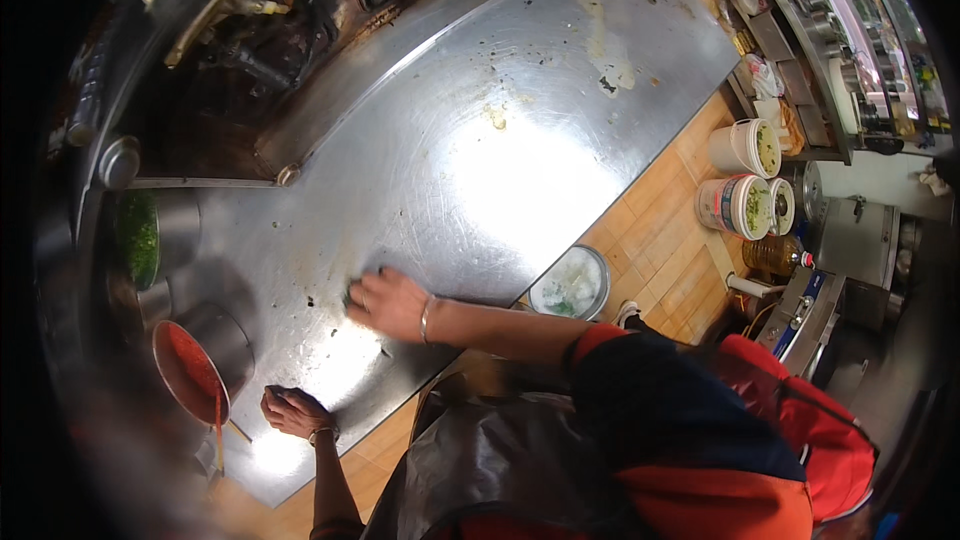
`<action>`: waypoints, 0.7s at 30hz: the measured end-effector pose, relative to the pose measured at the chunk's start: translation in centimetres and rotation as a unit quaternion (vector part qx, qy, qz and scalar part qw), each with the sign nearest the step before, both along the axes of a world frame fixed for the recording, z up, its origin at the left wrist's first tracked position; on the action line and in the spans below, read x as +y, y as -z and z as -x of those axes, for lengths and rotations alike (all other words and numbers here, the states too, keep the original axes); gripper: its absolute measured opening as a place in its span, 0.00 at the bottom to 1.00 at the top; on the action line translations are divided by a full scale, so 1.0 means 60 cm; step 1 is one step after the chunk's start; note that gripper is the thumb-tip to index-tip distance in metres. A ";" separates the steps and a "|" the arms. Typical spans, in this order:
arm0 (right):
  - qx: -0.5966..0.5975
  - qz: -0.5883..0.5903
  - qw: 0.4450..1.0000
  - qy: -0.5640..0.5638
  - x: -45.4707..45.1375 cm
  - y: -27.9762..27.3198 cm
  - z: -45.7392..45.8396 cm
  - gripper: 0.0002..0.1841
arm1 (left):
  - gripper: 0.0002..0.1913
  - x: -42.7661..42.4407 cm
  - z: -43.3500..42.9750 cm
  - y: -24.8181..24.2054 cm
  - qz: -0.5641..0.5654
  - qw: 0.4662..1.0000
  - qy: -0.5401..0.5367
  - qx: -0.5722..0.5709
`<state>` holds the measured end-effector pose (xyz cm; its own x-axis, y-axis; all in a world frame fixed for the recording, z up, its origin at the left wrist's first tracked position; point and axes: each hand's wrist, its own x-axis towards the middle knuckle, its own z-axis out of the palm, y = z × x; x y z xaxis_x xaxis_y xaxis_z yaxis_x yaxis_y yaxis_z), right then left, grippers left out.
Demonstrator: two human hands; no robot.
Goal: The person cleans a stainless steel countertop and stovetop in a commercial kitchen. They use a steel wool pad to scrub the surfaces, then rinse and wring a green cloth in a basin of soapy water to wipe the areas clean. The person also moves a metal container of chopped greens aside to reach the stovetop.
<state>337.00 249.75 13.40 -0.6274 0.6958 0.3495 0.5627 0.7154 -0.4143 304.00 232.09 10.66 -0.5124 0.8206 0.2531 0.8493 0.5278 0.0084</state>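
Note:
My right hand (388, 306), with a ring and a bracelet, lies palm down on a stainless steel worktop (390, 195). Dark greenish edges show at its fingertips; whether it presses a pad is hidden. To the lower left my left hand (295, 415) rests on the worktop with bent fingers and a band on the wrist. Something dark lies at its knuckles, too unclear to name. Food crumbs and a dried, yellowish smear (609, 64) mark the steel. Left of my left hand stands a tilted-looking steel pot (236, 349) of red sauce with a long handle resting in it.
A pot (180, 229) of chopped greens stands far left, below a sooty stove (255, 67). Beyond the worktop's right edge are a basin (606, 292) of cloudy liquid, several white buckets (729, 146), an oil jug (772, 255) and crowded shelves (814, 105). My shoe (627, 310) is on the floor.

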 end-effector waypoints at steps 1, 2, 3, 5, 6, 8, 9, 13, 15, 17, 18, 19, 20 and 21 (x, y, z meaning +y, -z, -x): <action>-0.009 -0.039 0.997 0.064 0.021 0.015 -0.010 0.10 | 0.29 -0.002 0.001 -0.002 0.000 1.000 -0.003 -0.001; -0.016 -0.057 0.988 0.144 0.069 0.028 -0.044 0.11 | 0.29 -0.002 0.000 0.001 -0.005 1.000 -0.006 0.002; -0.050 -0.037 0.979 0.196 0.136 0.040 -0.091 0.11 | 0.29 -0.003 0.001 -0.001 -0.010 1.000 0.004 0.005; -0.087 -0.095 0.948 0.289 0.266 0.048 -0.226 0.09 | 0.27 0.000 -0.001 0.002 0.000 1.000 0.002 0.006; -0.128 -0.100 0.921 0.353 0.321 0.048 -0.295 0.07 | 0.26 0.001 -0.003 0.004 0.004 1.000 -0.008 -0.003; -0.133 -0.079 0.882 0.444 0.394 0.034 -0.428 0.05 | 0.26 0.002 -0.003 0.004 0.010 1.000 -0.022 0.013; -0.119 -0.030 0.857 0.501 0.418 0.023 -0.472 0.07 | 0.25 0.003 -0.004 0.005 0.021 0.999 -0.029 0.033; -0.097 -0.013 0.872 0.479 0.427 0.014 -0.391 0.05 | 0.28 0.002 -0.006 0.006 -0.015 1.000 -0.019 -0.010; -0.126 -0.051 0.928 0.348 0.386 0.018 -0.250 0.06 | 0.29 0.000 -0.005 0.005 0.025 0.998 -0.048 -0.014; -0.052 -0.080 0.972 0.217 0.306 0.024 -0.114 0.06 | 0.29 -0.001 -0.004 0.003 0.007 1.000 -0.020 0.002; -0.030 -0.068 0.984 0.165 0.265 0.031 -0.055 0.07 | 0.28 -0.001 -0.004 0.003 -0.014 1.000 0.000 0.010; -0.045 -0.078 0.985 0.147 0.219 0.040 -0.006 0.08 | 0.28 -0.002 -0.003 0.003 -0.001 1.000 -0.016 0.006; -0.013 -0.053 0.991 0.122 0.183 0.053 0.017 0.08 | 0.27 -0.001 -0.002 0.004 0.003 1.000 -0.027 0.005; 0.068 -0.079 0.993 0.058 0.161 0.065 0.030 0.09 | 0.27 0.000 -0.002 0.005 0.007 1.000 -0.028 0.008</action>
<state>335.23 259.40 9.49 -0.4855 0.6903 0.5365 0.5915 0.7112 -0.3798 304.10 232.08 10.38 -0.5538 0.7942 0.2500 0.8185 0.5744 -0.0120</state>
